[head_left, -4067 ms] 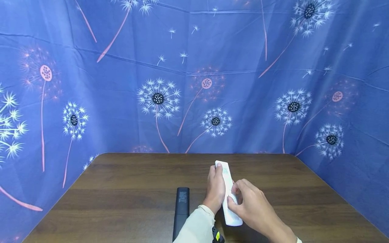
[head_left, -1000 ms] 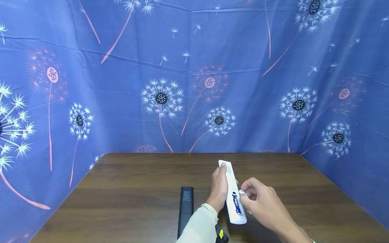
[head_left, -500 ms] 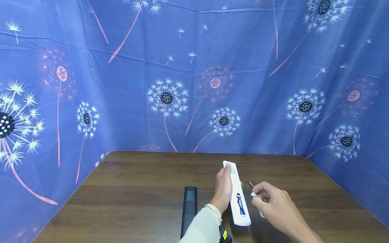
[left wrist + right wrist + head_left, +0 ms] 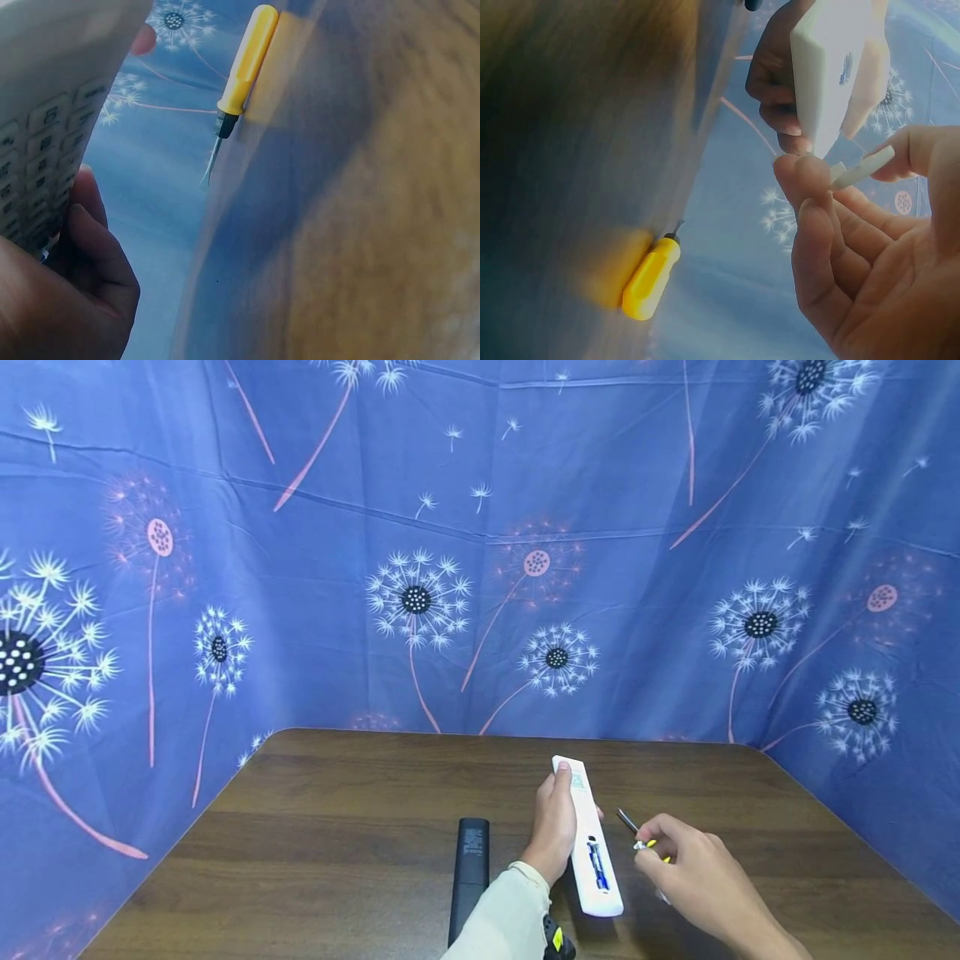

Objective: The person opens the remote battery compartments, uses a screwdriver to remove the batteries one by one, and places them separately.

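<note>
My left hand (image 4: pixel 553 831) grips a white remote control (image 4: pixel 584 810) with its back facing up. The battery compartment near its lower end lies uncovered, showing blue batteries (image 4: pixel 597 864). In the left wrist view, the keypad side (image 4: pixel 45 142) of the remote shows. To the right of the remote, my right hand (image 4: pixel 701 872) pinches a small white battery cover (image 4: pixel 864 168) between thumb and fingers. A yellow-handled screwdriver (image 4: pixel 651 279) lies on the table by my right hand, its handle partly hidden behind the fingers in the head view.
A black remote control (image 4: pixel 470 868) lies on the wooden table (image 4: pixel 337 843), left of my left forearm. A black strap with a yellow mark (image 4: pixel 557 937) sits beneath the left sleeve. Behind the table hangs a blue dandelion-print cloth (image 4: pixel 450 677).
The battery cover has come off the white remote, exposing the batteries. My right hand has moved right with it, away from the remote, bringing the screwdriver into sight. My left hand keeps its grip.
</note>
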Action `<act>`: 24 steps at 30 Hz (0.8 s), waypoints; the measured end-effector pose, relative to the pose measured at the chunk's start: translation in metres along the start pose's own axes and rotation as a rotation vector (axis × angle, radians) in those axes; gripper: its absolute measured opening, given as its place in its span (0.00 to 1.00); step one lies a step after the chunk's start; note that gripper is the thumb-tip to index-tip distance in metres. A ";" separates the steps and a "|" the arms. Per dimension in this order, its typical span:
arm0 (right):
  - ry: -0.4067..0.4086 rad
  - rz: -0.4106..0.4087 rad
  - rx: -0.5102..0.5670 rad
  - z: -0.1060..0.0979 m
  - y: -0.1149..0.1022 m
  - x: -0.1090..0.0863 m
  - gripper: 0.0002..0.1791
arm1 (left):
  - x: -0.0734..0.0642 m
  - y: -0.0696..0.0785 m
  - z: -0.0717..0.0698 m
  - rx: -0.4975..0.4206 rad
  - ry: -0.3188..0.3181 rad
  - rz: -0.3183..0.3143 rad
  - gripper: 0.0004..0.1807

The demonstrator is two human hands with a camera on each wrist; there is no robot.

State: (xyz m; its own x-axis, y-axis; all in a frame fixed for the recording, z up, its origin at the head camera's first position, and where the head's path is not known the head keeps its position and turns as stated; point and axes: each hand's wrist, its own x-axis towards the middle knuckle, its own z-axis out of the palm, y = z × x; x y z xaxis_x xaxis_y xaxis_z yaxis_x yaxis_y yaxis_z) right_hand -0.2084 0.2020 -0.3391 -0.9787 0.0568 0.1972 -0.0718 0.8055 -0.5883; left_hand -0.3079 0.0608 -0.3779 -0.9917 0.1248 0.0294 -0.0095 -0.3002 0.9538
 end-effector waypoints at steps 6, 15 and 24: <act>-0.019 0.021 -0.017 0.000 0.003 0.000 0.08 | 0.000 0.000 -0.001 0.013 0.014 -0.010 0.27; -0.093 0.022 -0.088 -0.001 0.017 -0.002 0.07 | 0.001 0.000 -0.002 0.012 0.020 -0.024 0.28; -0.194 0.056 -0.126 -0.002 0.030 0.003 0.08 | 0.001 -0.001 -0.001 0.037 0.032 -0.023 0.28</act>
State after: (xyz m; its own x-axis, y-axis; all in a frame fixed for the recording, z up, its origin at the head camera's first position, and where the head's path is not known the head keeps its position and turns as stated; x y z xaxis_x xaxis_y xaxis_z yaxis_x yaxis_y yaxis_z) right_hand -0.2129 0.2276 -0.3548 -1.0000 -0.0014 0.0055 -0.0039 0.8720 -0.4894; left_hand -0.3092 0.0608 -0.3794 -0.9949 0.1010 -0.0019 -0.0285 -0.2627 0.9644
